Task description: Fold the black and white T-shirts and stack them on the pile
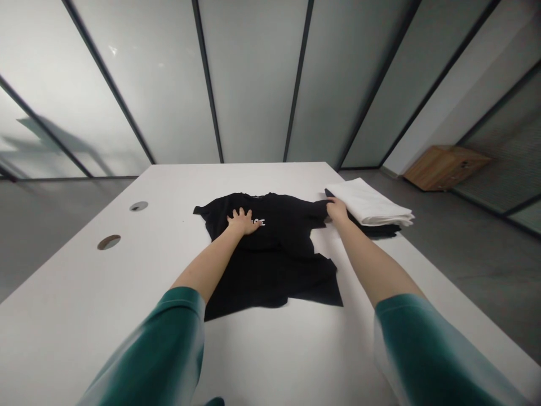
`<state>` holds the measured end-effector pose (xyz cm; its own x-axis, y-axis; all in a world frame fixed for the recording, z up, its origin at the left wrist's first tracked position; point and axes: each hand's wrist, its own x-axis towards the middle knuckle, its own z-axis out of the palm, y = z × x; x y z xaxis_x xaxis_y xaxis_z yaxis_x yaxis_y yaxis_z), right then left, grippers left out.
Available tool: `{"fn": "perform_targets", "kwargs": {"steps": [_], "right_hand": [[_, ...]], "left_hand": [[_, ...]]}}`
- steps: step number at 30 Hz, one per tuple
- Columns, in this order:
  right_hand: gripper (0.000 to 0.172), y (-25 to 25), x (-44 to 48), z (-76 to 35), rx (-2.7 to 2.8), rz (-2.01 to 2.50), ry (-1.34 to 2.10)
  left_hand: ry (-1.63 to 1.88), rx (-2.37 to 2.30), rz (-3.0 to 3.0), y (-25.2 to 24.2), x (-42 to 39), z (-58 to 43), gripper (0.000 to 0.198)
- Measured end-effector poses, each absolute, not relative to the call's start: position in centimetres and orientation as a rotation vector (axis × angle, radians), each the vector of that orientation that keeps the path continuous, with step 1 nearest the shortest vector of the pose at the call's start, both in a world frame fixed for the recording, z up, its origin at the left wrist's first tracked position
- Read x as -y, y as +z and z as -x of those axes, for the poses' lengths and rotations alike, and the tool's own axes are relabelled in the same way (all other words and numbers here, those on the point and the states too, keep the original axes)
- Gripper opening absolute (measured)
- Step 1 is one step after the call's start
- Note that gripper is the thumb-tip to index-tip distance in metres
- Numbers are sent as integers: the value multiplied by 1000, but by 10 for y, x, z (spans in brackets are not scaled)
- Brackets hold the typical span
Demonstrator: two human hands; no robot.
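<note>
A black T-shirt (274,270) lies spread on the white table (169,338), its neckline at the far side and its lower part rumpled. My left hand (242,223) rests on its chest with fingers spread, next to white lettering that it partly covers. At the end of the right-hand sleeve, my right hand (337,209) has its fingers closed on the sleeve's edge. Just right of that hand sits a stack of folded cloth, a white piece (372,203) over a black one (382,230).
Two round holes pierce the tabletop at the left, a farther one (138,206) and a nearer one (109,242). Frosted glass panels (253,84) with dark frames stand behind the table. A wooden cabinet (443,167) is on the floor at the right.
</note>
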<state>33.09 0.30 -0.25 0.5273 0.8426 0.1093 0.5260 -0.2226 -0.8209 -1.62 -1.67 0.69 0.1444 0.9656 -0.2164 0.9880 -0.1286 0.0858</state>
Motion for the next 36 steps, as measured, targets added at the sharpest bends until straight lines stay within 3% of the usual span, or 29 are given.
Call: {"fn": "perform_targets", "kwargs": {"steps": [8, 10, 14, 16, 22, 26, 36], "right_hand": [[44, 36, -10, -281, 1459, 1690, 227], [41, 44, -5, -253, 1570, 1598, 378], [39, 51, 5, -211, 1564, 1484, 1022], [38, 50, 7, -208, 1463, 1487, 1068], [34, 26, 22, -232, 1764, 1944, 517], [43, 9, 47, -234, 2027, 2181, 260], [25, -17, 66, -263, 1778, 2180, 66]], "left_hand": [[88, -1910, -2291, -5, 27, 19, 77], [225, -1936, -2289, -8, 28, 18, 71], [460, -1894, -2310, -8, 26, 16, 64], [499, -1808, -2354, -8, 27, 15, 64], [347, -1377, -2580, -10, 37, -3, 63], [205, -1403, -2567, -11, 38, -22, 61], [110, -1459, -2615, -7, 48, -17, 66]]}}
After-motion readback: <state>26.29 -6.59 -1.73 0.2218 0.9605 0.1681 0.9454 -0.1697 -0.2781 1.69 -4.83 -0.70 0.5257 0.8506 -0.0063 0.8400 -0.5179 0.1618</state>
